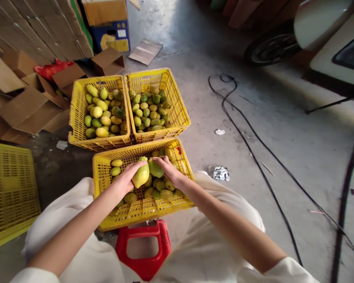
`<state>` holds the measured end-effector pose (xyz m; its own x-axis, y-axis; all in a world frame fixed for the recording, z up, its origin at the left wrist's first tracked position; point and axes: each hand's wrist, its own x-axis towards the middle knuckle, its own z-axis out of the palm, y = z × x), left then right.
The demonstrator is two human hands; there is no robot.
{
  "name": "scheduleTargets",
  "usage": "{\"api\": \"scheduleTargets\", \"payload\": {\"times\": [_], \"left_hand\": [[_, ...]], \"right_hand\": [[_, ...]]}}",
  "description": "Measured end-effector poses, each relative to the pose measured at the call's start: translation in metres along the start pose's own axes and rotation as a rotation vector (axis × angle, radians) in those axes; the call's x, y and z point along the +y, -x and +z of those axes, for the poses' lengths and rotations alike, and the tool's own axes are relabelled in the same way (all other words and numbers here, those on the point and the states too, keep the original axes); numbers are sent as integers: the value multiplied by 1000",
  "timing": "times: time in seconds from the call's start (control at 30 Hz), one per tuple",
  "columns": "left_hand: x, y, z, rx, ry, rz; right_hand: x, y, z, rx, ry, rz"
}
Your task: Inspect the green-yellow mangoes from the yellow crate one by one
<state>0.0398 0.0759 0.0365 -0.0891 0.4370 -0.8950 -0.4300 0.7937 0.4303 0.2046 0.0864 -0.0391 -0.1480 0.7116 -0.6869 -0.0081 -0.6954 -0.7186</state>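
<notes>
My left hand [126, 177] is closed around a large yellow-green mango [141, 175] above the near yellow crate [102, 173]. My right hand [168, 169] grips a greener mango [155, 168] right beside it, the two fruits touching. Below my hands the near crate holds several more mangoes [159, 190]. Two more yellow crates stand side by side behind it: the left crate [76, 114] holds larger mangoes, the right crate [177, 110] smaller green ones.
A red plastic stool [143, 247] sits between my knees. An upturned yellow crate [10, 188] lies at left. Flattened cardboard boxes [26, 106] pile at the back left. Black cables [253, 153] run across the concrete floor at right; a vehicle wheel [270, 49] is at the back.
</notes>
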Motion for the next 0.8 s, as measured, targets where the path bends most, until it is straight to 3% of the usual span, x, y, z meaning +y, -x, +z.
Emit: {"api": "scheduleTargets", "payload": {"times": [0.1,0.3,0.53,0.67,0.8], "left_hand": [[-4,-7,-4,41,31,-10],[-4,-9,-3,140,36,-34],[1,-3,-3,101,88,-61],[2,1,0,56,69,4],[2,4,3,104,65,-21]], "right_hand": [[0,1,4,43,-42,71],[-11,8,10,-30,-179,120],[-25,18,11,-25,-188,119],[-27,20,12,-40,-229,126],[-26,19,12,-54,-247,139]]}}
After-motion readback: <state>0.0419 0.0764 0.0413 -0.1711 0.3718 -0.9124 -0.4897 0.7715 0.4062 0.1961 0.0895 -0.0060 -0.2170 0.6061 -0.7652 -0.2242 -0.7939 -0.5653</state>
